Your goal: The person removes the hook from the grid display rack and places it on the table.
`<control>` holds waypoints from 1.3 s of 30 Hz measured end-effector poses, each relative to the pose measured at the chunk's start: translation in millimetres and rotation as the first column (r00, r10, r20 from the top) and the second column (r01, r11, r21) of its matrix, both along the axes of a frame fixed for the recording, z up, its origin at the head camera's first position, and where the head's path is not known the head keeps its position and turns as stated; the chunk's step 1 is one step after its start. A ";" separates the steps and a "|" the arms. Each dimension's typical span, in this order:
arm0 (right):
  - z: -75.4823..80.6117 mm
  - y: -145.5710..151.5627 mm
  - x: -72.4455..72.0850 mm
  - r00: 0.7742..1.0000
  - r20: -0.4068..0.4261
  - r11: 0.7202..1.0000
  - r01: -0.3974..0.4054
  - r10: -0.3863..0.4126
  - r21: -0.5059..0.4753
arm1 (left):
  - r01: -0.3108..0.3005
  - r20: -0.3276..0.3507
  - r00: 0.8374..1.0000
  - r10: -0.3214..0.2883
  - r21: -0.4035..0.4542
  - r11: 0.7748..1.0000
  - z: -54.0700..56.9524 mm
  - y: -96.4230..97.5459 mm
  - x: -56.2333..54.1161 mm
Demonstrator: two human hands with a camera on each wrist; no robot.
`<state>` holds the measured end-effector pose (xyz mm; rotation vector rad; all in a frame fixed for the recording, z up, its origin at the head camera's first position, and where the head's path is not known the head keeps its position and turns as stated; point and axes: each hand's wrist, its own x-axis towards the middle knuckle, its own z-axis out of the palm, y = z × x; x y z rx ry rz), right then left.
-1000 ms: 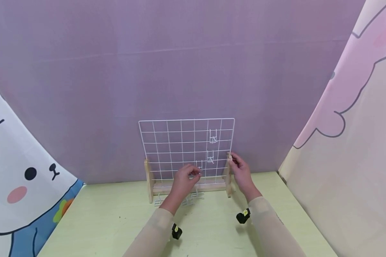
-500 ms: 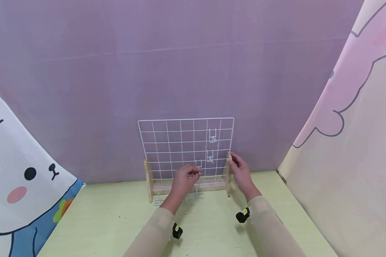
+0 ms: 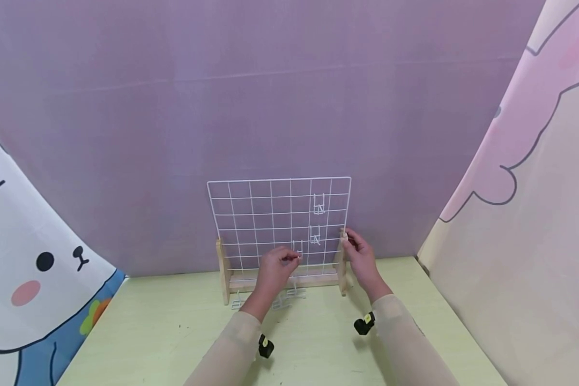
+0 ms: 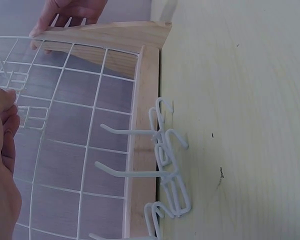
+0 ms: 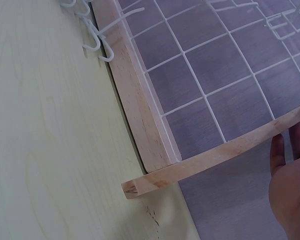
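Low in the middle of the white wire grid (image 3: pixel 272 214), my left hand (image 3: pixel 276 271) pinches a white wire hook (image 3: pixel 297 246) that sits against the mesh. Its thumb and index finger meet at the hook's front end, and part of the hook is hidden behind them. My right hand (image 3: pixel 363 260) grips the top of the right wooden upright (image 3: pixel 342 271) of the stand. Two more wire hooks hang higher on the grid's right side, an upper hook (image 3: pixel 319 207) and a lower hook (image 3: pixel 315 236).
Several loose white hooks (image 4: pixel 177 192) lie on the pale table (image 4: pixel 250 125), right along the stand's wooden base bar (image 4: pixel 142 125). A purple cloth backdrop (image 3: pixel 270 107) rises behind the grid. Printed cloths flank the table on both sides.
The fingers of my left hand shift very slightly at the hook. My right hand stays on the upright, and the stand has not moved.
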<state>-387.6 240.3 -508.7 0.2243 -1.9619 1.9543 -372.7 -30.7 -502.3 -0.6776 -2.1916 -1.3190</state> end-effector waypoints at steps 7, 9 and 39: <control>-0.5 0.9 0.0 1.000 0.007 1.000 -0.002 0.002 0.003 | -0.033 -0.015 0.999 0.033 -0.026 0.999 6.5 -0.1 0.5; -1.0 1.0 -0.4 1.000 0.008 1.000 -0.001 0.001 0.000 | -0.039 -0.015 0.999 0.038 -0.029 0.999 8.2 -0.4 0.4; -1.8 0.6 -0.4 1.000 0.016 1.000 0.005 -0.005 0.002 | -0.017 0.036 0.999 0.016 0.014 1.000 20.8 -5.9 11.6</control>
